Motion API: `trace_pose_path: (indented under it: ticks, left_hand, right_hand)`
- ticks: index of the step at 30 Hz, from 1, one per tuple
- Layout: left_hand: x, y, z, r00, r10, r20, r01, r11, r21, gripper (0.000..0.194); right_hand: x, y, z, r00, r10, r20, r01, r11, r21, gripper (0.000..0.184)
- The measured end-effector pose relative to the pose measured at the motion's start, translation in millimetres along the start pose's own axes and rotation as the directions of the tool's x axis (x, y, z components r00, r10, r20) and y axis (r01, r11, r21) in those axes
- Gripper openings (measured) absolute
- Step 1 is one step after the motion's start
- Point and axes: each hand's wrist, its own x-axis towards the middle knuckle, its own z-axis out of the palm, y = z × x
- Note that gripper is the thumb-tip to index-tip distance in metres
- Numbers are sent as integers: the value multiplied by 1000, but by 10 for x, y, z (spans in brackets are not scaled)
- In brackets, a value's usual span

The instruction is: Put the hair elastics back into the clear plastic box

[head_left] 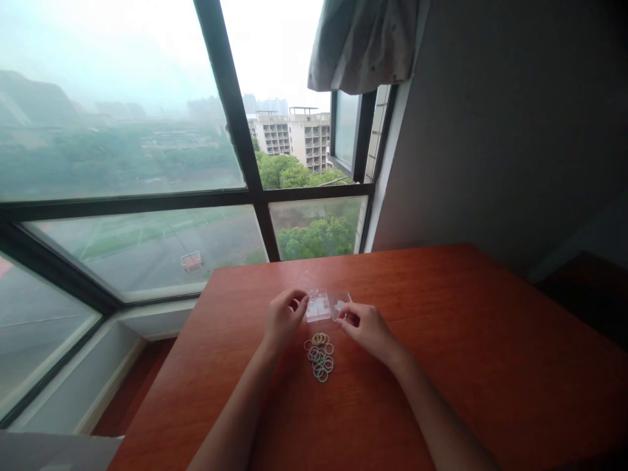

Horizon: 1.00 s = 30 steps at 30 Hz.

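A small clear plastic box [318,309] lies open on the table, its transparent lid [342,299] folded out to the right. My left hand [287,318] is closed at the box's left edge, thumb and fingertips pinching it there. On the other side, my right hand [364,325] has its fingers closed on the near edge of the lid, where a small whitish patch shows. Just in front of the box, between my forearms, lies a loose pile of thin rings that look like small hair ties [321,358], pale yellow, grey and greenish. Small details inside the box are too fine to tell.
The reddish-brown wooden table [490,353] extends to both sides of my arms. Dark-framed windows [255,190] stand beyond its far and left edges, one pane swung outward. A grey curtain [363,46] hangs above, and a plain wall [490,144] rises at the right.
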Motion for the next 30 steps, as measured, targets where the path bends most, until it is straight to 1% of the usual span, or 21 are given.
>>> trace_pose_path:
  ticks: [3,8,14,19,23,25,28,30]
  left_hand:
    - [25,-116,-7,998,-47,-34,46,999,-6,19]
    - [31,-168,46,998,-60,-14,61,998,15,17]
    - [26,-171,59,998,-55,-8,56,998,41,16]
    - [11,-138,42,999,-41,17,41,999,31,17]
    - [2,-114,34,999,-28,24,28,1000,10,16]
    - [-2,-102,27,999,-29,28,28,1000,5,16]
    - [-6,-78,14,999,-29,42,29,1000,1,16]
    - [-9,-61,6,998,-24,52,24,1000,-1,17]
  right_hand:
    - [-6,8,16,1000,-3,25,3,1000,-2,8]
    - [-13,35,44,998,-7,60,7,1000,-5,5]
    - [-18,58,68,993,7,119,-3,1000,-29,5]
    - [-42,33,95,976,50,214,-32,996,-88,8]
    - [-62,10,109,956,59,288,-28,994,-109,11]
    - [-65,6,106,952,54,303,-20,993,-115,12]
    - [-62,12,94,950,38,309,0,993,-122,5]
    - [-61,18,91,950,32,312,6,993,-120,4]
